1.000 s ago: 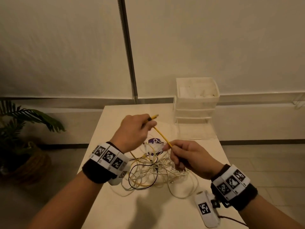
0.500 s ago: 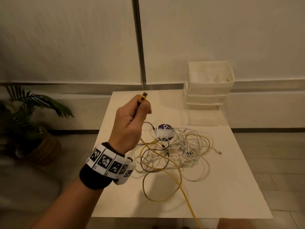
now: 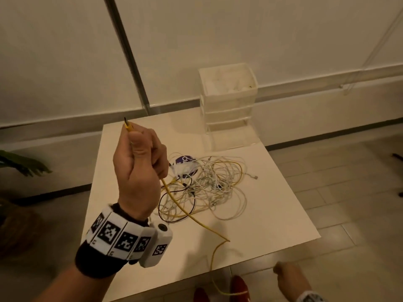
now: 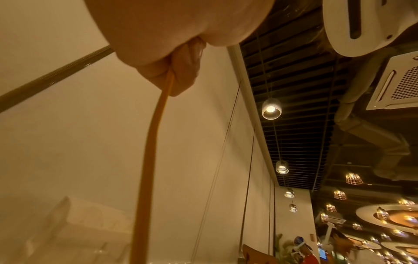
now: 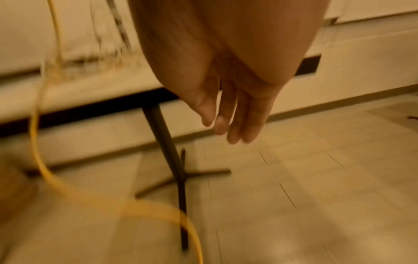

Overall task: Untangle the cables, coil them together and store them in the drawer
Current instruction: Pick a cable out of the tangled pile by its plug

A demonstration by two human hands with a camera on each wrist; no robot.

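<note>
left hand (image 3: 139, 168) fist grips thin yellow cable (image 3: 197, 221), raised | right hand (image 5: 228, 100) fingers straight, empty, below white desk (image 3: 272, 216) edge | cable tangle (image 3: 209, 182) on desk

Warm, dim indoor light tints every view yellowish. In the head view the tabletop (image 3: 272, 216) carries soft shadows near its front edge, and straight wall lines bow toward the frame edges. The left wrist view shows lit pendant lamps (image 4: 271, 109) glaring against a dark ceiling. The right wrist view is motion-blurred: the yellow cable (image 5: 36, 135) and the floor beneath it smear.
</note>
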